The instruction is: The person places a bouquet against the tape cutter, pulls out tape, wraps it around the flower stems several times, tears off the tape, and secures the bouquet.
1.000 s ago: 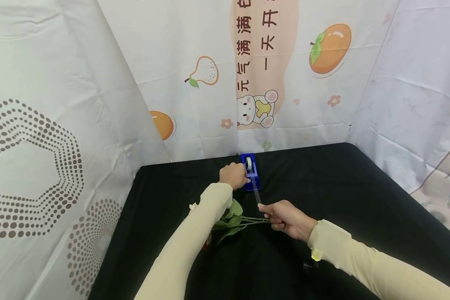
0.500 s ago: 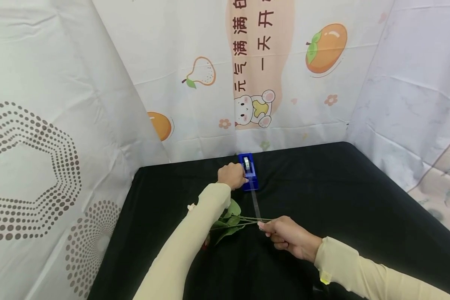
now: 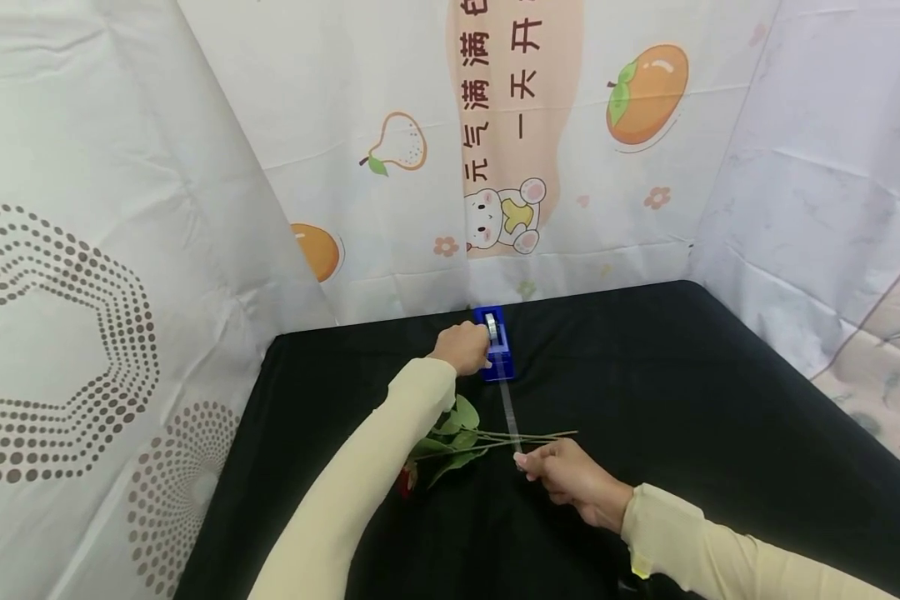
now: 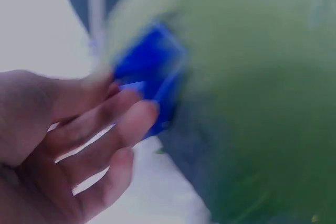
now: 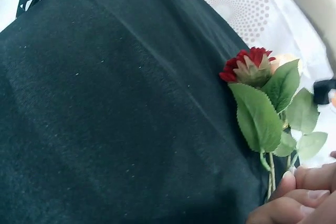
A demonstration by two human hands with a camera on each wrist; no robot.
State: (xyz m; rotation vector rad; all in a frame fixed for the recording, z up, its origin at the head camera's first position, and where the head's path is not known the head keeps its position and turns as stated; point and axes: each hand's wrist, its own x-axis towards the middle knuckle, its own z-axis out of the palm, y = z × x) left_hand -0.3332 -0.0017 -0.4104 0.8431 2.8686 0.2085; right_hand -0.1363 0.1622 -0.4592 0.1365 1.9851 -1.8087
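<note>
At the back of the table stands a blue tape dispenser (image 3: 504,367) with a roll of clear tape in it. My left hand (image 3: 462,347) grips its left side; the left wrist view has the fingers curled against the blue body. A strip of clear tape (image 3: 507,408) runs taut toward me, and my right hand (image 3: 573,477) pinches its end between thumb and forefinger. The strip crosses over the stems (image 3: 551,436) of some flowers lying sideways. Their green leaves (image 3: 462,414) are partly behind my left sleeve. In the right wrist view a red flower (image 5: 247,67) and a cream one (image 5: 287,61) show.
Black cloth (image 3: 645,375) covers the table. White printed curtains (image 3: 390,217) close in the back and both sides, right at the table's far edge. My left sleeve (image 3: 367,467) passes above the flower heads.
My right hand has drawn the tape end toward me, so the strip is longer and the stem ends now show beyond it. The left hand has stayed at the dispenser.
</note>
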